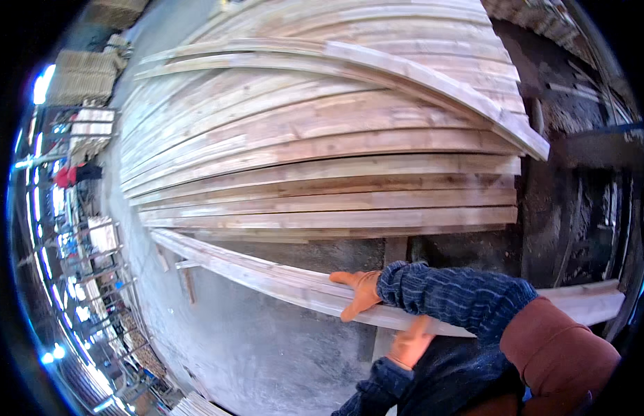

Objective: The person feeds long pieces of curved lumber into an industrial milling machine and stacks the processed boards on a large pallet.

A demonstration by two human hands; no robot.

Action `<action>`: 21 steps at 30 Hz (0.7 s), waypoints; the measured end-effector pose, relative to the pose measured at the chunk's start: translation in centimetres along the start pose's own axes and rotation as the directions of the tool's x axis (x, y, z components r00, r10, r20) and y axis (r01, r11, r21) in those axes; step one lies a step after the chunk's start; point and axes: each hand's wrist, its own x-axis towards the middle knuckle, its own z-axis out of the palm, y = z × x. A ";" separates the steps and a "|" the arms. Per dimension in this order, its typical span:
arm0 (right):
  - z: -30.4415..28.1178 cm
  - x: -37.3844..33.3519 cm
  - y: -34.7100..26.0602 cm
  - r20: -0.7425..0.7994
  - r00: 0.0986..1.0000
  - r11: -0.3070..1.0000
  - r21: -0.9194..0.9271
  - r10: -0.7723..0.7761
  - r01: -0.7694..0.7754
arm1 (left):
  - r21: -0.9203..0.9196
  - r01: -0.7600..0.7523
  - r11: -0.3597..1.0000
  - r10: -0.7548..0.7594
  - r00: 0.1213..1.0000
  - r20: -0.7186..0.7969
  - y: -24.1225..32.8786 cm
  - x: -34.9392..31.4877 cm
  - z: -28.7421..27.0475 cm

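Note:
A long pale wooden board [280,283] runs slantwise from the far left to the right, in front of me. It appears to have another board lying along it. My right hand [362,290] straddles the board near its middle, with the fingers on one side and the thumb on the other. My left hand [410,344] is closer to me and grips the board's near edge; it is slightly blurred and its fingertips are partly hidden. Both arms wear dark blue knitted cuffs, and the right arm also shows a red-brown sleeve [558,347].
A wide stack of boards [322,166] lies beyond, with two loose boards [433,80] across its top. Dark supports and debris [564,208] are at the right. Grey floor [266,353] spreads to the left, where a person in red [65,177] is near timber piles [83,76].

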 end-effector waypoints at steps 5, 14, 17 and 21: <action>3.2 -7.9 1.3 -0.159 0.986 0.999 0.011 0.042 -0.041 | -0.853 0.354 0.383 0.191 0.873 0.448 3.3 -2.0 -3.8; 7.1 -35.4 2.5 -0.267 0.919 0.950 -0.036 0.289 -0.309 | 0.400 -0.441 0.804 0.477 0.879 0.011 -3.6 -1.2 -23.3; 9.2 -40.6 2.8 -0.340 0.922 0.974 -0.061 0.184 -0.217 | 0.330 -0.492 0.805 0.319 0.829 0.459 -6.6 3.8 -24.1; 10.8 -43.3 3.8 -0.428 0.886 0.938 -0.197 0.180 -0.286 | 0.346 -0.539 0.768 0.201 0.716 0.669 -3.3 6.7 -22.0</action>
